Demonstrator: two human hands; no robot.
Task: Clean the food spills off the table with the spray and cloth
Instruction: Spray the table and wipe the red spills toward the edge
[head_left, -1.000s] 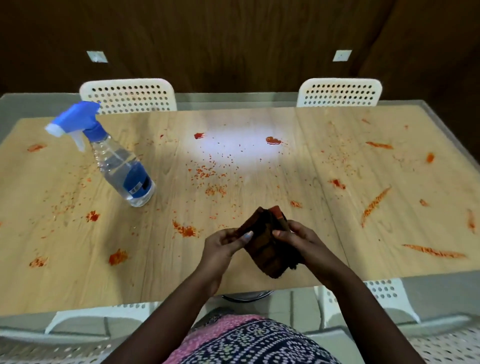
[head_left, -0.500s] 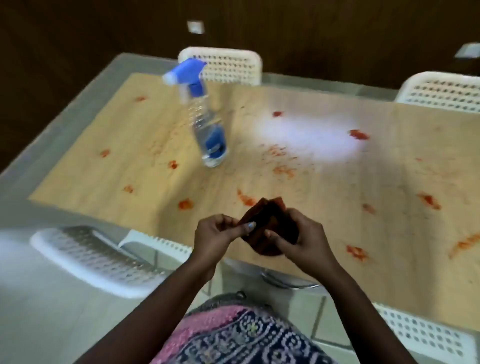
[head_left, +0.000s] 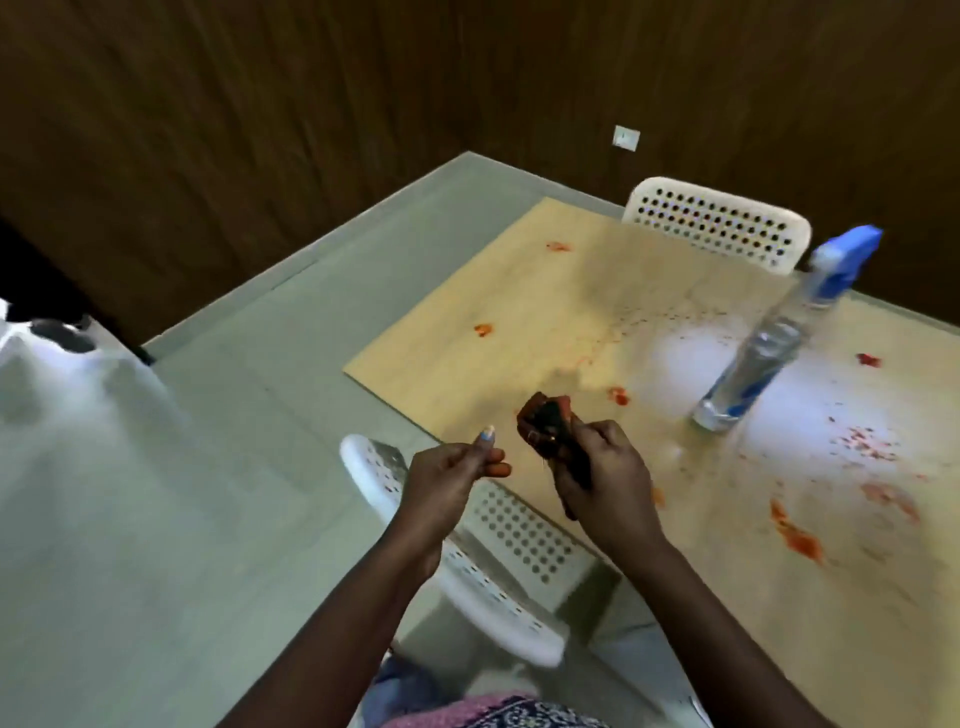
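Observation:
My right hand (head_left: 608, 483) grips a dark, red-stained cloth (head_left: 548, 421), bunched up above the near left corner of the light wooden table (head_left: 519, 322). A little to its left, over the chair, my left hand (head_left: 447, 478) is off the cloth with curled fingers and orange-stained tips. It holds nothing that I can make out. The clear spray bottle (head_left: 753, 374) with a blue trigger head stands upright on the table, to the right of and beyond the cloth. Red food spills (head_left: 800, 540) dot the tabletop. A pale wet patch lies beside the bottle.
A white perforated chair (head_left: 498, 545) is tucked under the near table edge below my hands. Another chair (head_left: 722, 223) stands at the far side. A blurred white object (head_left: 62, 374) sits on the grey floor at the left. Dark wood walls enclose the corner.
My left hand has let go of the cloth and drawn away to the left; the right hand keeps it. The view has swung left, so bottle and table now sit at the right.

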